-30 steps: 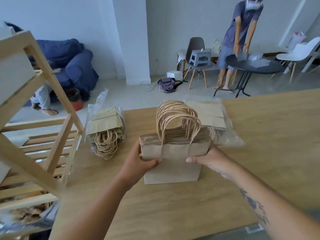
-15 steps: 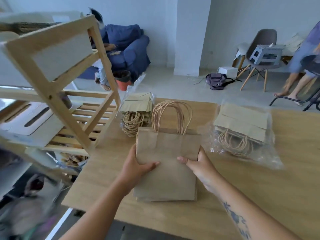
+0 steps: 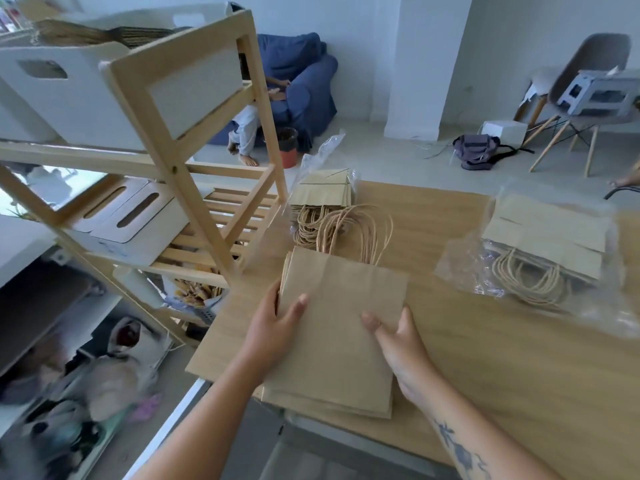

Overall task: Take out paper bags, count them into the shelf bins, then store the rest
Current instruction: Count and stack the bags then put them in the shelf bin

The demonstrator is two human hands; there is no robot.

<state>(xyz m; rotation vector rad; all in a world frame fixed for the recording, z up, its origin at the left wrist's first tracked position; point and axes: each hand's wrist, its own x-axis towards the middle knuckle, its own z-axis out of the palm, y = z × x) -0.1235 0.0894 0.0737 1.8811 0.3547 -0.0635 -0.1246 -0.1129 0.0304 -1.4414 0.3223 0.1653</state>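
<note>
The left grip (image 3: 273, 327) and right grip (image 3: 398, 344) hold a stack of paper bags (image 3: 336, 299) by its sides, thumbs on top, at the counter's (image 3: 519, 375) near left corner. Its handles point far. The wooden shelf (image 3: 166, 133) stands left, and a wrapped bundle (image 3: 547, 237) lies right.

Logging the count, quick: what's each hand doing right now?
Left hand: holding the bag stack, thumb on top.
Right hand: holding the same stack.
</note>
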